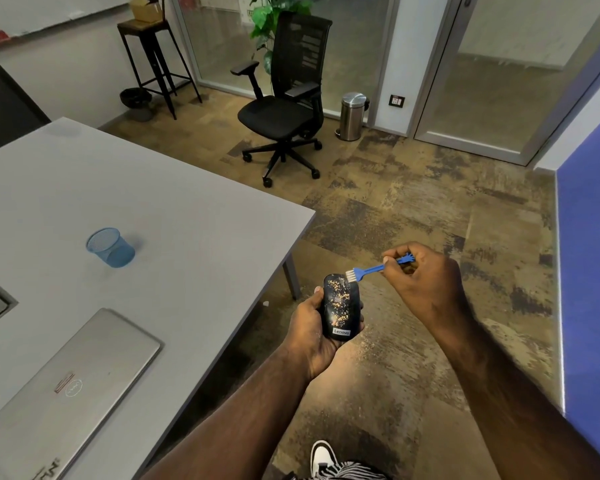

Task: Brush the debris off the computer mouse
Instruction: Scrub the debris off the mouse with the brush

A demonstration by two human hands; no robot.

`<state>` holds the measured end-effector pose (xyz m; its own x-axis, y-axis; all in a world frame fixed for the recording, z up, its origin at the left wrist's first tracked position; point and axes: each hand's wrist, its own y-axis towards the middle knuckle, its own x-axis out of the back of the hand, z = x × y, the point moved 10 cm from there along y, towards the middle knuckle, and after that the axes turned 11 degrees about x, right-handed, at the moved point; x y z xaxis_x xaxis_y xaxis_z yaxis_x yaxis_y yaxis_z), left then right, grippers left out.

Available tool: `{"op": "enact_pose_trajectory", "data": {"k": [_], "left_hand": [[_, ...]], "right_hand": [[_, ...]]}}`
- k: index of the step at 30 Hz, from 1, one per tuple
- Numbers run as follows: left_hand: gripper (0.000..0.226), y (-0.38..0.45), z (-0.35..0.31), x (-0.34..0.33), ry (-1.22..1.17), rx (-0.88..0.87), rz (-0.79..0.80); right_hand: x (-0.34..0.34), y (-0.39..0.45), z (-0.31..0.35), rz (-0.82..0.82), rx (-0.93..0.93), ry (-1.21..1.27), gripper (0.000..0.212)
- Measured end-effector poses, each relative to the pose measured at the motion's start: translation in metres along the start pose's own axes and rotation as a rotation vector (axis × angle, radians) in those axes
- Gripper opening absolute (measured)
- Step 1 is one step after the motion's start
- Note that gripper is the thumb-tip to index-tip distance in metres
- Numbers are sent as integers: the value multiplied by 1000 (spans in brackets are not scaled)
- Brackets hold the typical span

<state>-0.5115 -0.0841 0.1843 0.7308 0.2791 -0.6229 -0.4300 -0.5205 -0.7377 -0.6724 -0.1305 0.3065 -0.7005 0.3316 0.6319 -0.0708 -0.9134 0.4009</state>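
Note:
My left hand (310, 329) grips a black computer mouse (341, 308) from below, holding it over the floor just right of the table corner. Tan crumbs of debris are scattered across the mouse's top. My right hand (423, 275) pinches the handle of a small blue brush (373, 269). Its white bristles touch the far right edge of the mouse.
A grey table (136, 202) on the left carries a blue mesh cup (110, 247) and a closed silver laptop (66, 386). A black office chair (284, 98) and a steel bin (352, 116) stand farther back. A blue panel (589, 271) runs along the right. Fine crumbs lie on the carpet below the mouse.

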Motion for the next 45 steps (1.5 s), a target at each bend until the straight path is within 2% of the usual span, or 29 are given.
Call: {"op": "enact_pose_trajectory", "data": {"k": [3,5,10,13,16,19,22,24,27,29,32,34,37,40,42,45], "left_hand": [[58,1,0,0,-2,2,8],[58,1,0,2,-11,6,6],[61,4,1,3,-16,8,14],[60,6,3,2,-27,18,18],[57,5,4,2,-43,27,15],[57,5,3,2,-43,21,10],[58,4,2,1,-33,11,-6],[58,3,3,0,-33,17,-3],[56,1,4,0,-43,27,-1],[55,1,5,1,-41,26,-3],[57,3,4,1,-34,17,2],[58,3,4,1,-36,18,7],[57,3,4,1,-41,28,21],[57,3,4,1,-41,29,25],[57,3,2,1,-36,20,22],[57,3,2,0,-36,23,24]], "right_hand": [[-2,-3,0,47,16,-40,5],[4,-3,-3,24,0,-69,7],[6,-12,-1,9,-4,154,8],[4,-15,-4,25,-22,74,5],[13,-16,-10,-30,-51,6,8],[16,-18,-10,-43,-45,128,6],[6,-21,-3,33,2,221,12],[5,-22,-2,47,17,151,10],[15,-20,-9,-20,-15,38,6],[17,-19,-10,-40,-24,87,6],[8,-20,-3,28,10,183,7],[3,-20,-1,56,30,144,6],[6,-16,-6,16,2,47,7],[10,-16,-9,-21,-9,98,7],[5,-17,-7,10,2,153,6],[-1,-17,-7,50,10,53,8]]}}
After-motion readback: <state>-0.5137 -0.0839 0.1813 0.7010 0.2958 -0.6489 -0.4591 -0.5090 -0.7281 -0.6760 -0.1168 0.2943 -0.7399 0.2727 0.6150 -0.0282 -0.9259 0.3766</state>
